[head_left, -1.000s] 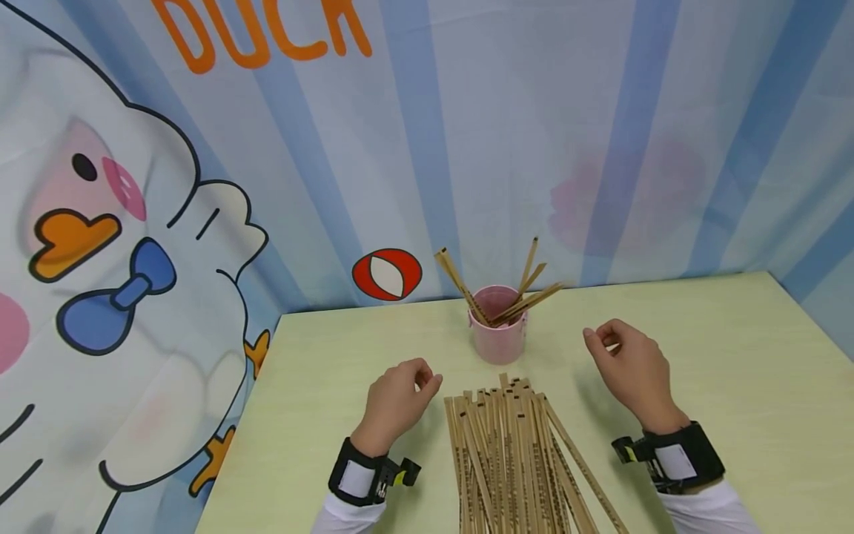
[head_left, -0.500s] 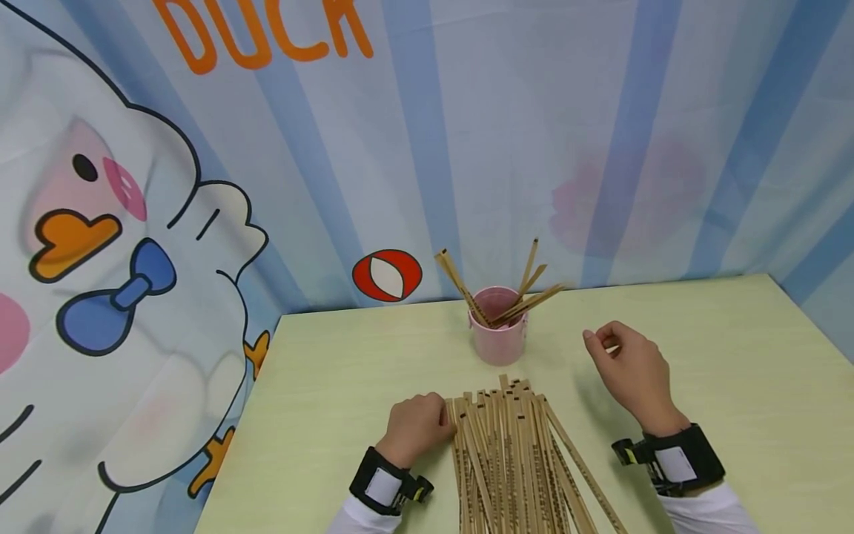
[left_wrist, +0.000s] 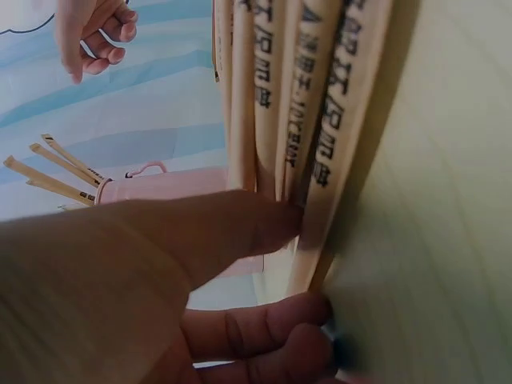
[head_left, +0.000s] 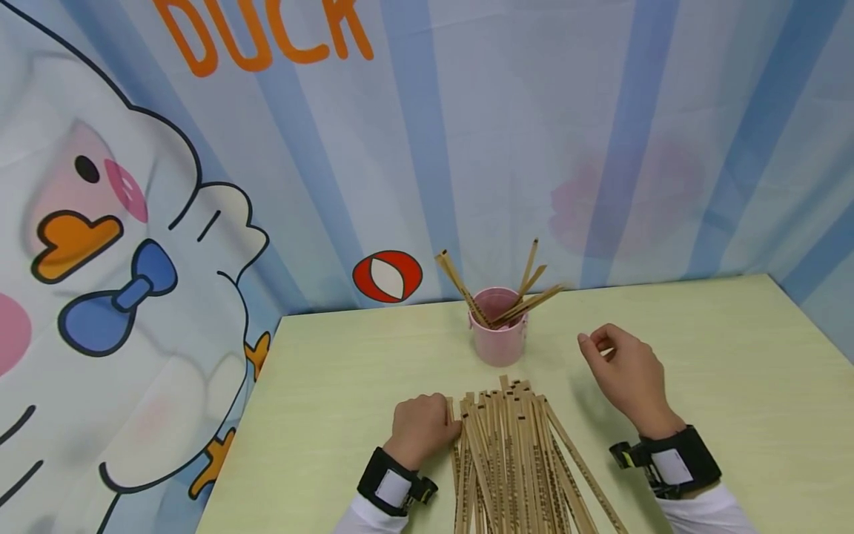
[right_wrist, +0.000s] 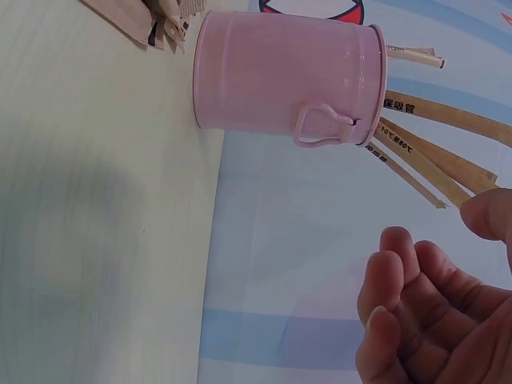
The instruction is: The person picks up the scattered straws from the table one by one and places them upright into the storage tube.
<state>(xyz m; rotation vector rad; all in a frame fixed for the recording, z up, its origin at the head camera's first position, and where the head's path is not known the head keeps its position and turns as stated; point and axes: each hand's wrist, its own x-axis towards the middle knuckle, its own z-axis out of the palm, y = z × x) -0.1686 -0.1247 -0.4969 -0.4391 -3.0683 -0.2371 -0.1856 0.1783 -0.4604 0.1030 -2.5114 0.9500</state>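
A pile of straws (head_left: 510,460) in brown printed paper wrappers lies on the table in front of me. My left hand (head_left: 422,429) is at the pile's far left edge, pinching a wrapped straw (left_wrist: 332,160) near its far end. In the left wrist view the thumb lies on the wrappers and the curled fingers reach beneath; how many straws are between them I cannot tell. My right hand (head_left: 627,378) hovers right of the pile, its fingers loosely curled around nothing. Behind the pile stands a pink bucket (head_left: 499,347) with several wrapped straws (right_wrist: 436,152) leaning out of it.
The pale table (head_left: 320,371) ends at a striped blue cloth backdrop (head_left: 514,133) printed with a large duck (head_left: 153,311). Both wrists wear black straps (head_left: 687,460) with small cameras. The bucket has a small handle (right_wrist: 320,128) on its side.
My left hand has come right and nearer to the pile's left edge and now pinches there, with the leftmost straws shifted slightly. The right hand has drifted slightly left.
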